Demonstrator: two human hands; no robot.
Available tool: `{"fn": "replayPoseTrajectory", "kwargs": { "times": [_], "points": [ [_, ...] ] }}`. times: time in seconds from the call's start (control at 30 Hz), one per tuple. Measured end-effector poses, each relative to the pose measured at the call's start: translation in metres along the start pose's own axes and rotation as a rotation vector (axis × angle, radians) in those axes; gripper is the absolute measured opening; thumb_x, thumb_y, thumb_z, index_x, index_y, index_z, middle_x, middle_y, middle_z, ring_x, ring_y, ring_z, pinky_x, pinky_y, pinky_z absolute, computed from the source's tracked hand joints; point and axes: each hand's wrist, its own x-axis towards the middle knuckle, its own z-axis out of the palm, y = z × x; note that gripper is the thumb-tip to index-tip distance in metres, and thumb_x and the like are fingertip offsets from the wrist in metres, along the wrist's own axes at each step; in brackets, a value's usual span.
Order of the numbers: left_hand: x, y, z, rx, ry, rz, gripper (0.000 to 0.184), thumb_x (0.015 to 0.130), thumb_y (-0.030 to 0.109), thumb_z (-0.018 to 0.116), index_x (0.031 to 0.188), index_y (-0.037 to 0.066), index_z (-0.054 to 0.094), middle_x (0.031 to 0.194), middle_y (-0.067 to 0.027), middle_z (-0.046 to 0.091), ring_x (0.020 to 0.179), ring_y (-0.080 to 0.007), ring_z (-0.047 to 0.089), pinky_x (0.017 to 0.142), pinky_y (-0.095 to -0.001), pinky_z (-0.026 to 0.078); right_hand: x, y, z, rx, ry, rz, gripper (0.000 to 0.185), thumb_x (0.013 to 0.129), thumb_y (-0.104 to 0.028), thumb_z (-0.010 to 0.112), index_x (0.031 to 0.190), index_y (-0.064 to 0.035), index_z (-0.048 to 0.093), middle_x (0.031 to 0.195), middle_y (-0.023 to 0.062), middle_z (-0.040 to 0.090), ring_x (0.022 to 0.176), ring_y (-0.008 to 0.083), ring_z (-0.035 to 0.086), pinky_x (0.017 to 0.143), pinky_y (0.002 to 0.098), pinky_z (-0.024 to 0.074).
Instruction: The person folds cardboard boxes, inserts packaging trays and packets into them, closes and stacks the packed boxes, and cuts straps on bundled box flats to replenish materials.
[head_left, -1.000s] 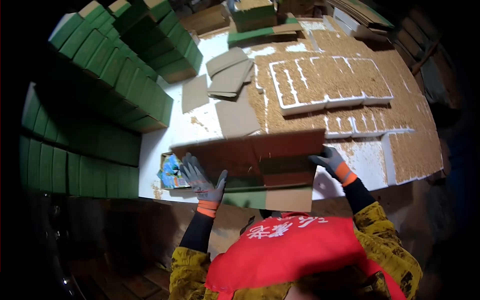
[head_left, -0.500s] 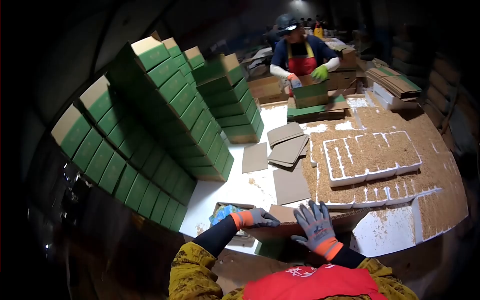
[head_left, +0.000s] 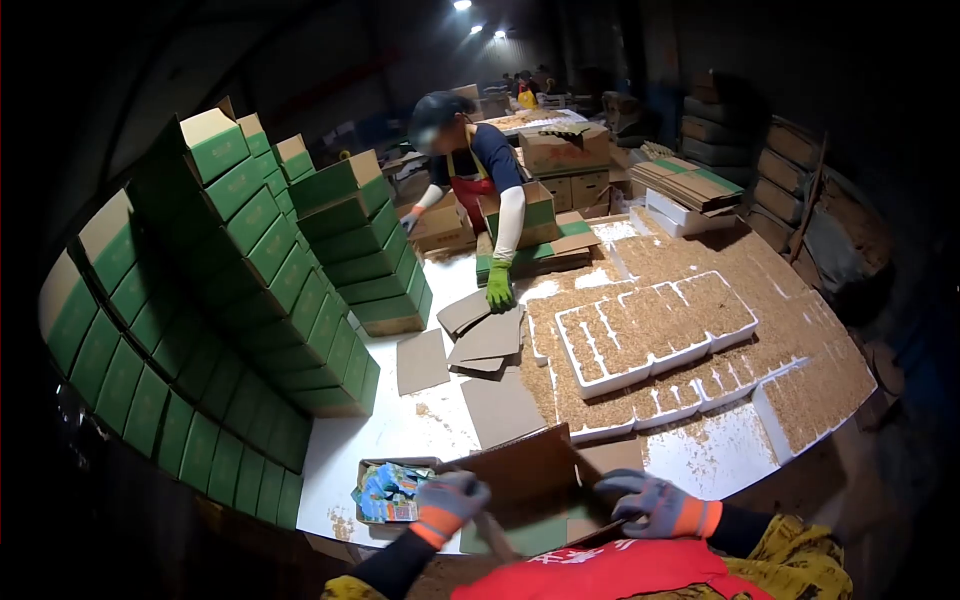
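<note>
1. Carton (head_left: pixel 515 465): stands part-opened at the near edge of the desk (head_left: pixel 335 450), directly before the wearer. Its far wall is raised and no contents are visible in the part that shows.
2. Hands: well apart, at opposite sides of the carton. The right hand (head_left: pixel 655 502) has its fingers bent over the right wall, closed on it. The left hand (head_left: pixel 455 497) is at the left flap; blur prevents telling whether it grips. This spread probably keeps the walls from folding.
3. Box (head_left: pixel 437 463): beside the left hand, shallow and open, filled with blue packets (head_left: pixel 388 492). Its position presumably suits easy reach.
4. White trays (head_left: pixel 620 382): divided, filled with brown grains (head_left: pixel 665 320); one sits upon others, likely to save room.
5. Sheets (head_left: pixel 500 408): grey-brown, loosely overlapped mid-desk. A co-worker's green glove (head_left: pixel 499 288) touches the pile.
6. Green boxes (head_left: pixel 235 200): stacked in columns along the left side, evidently for compactness. Their contents cannot be determined.
</note>
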Motion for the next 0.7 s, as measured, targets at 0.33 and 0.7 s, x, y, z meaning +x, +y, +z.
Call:
{"fn": "replayPoseTrajectory", "kwargs": {
  "times": [0.33, 0.7],
  "points": [
    [0.005, -0.112, 0.173, -0.180, -0.058, 0.610, 0.053, 0.088, 0.027, 0.058, 0.129, -0.002, 0.042, 0.110, -0.0195, 0.060, 0.105, -0.0357, 0.055, 0.091, -0.0419, 0.044, 0.042, 0.059, 0.101, -0.034, -0.178, 0.354, 0.074, 0.080, -0.040, 0.065, 0.140, -0.0108, 0.033, 0.133, 0.0174, 0.045, 0.125, 0.0349, 0.041, 0.103, 0.0459, 0.0325],
    [-0.034, 0.008, 0.087, -0.284, 0.334, -0.744, 0.073, 0.090, 0.051, 0.049, 0.131, -0.009, 0.038, 0.138, -0.0314, 0.035, 0.131, -0.0435, 0.031, 0.108, -0.0458, 0.025, 0.038, 0.050, 0.056, -0.194, -0.095, -0.087, 0.027, 0.086, -0.033, 0.056, 0.083, -0.0054, 0.056, 0.091, 0.0121, 0.056, 0.087, 0.0285, 0.056, 0.080, 0.0404, 0.0464]
  ]
}}
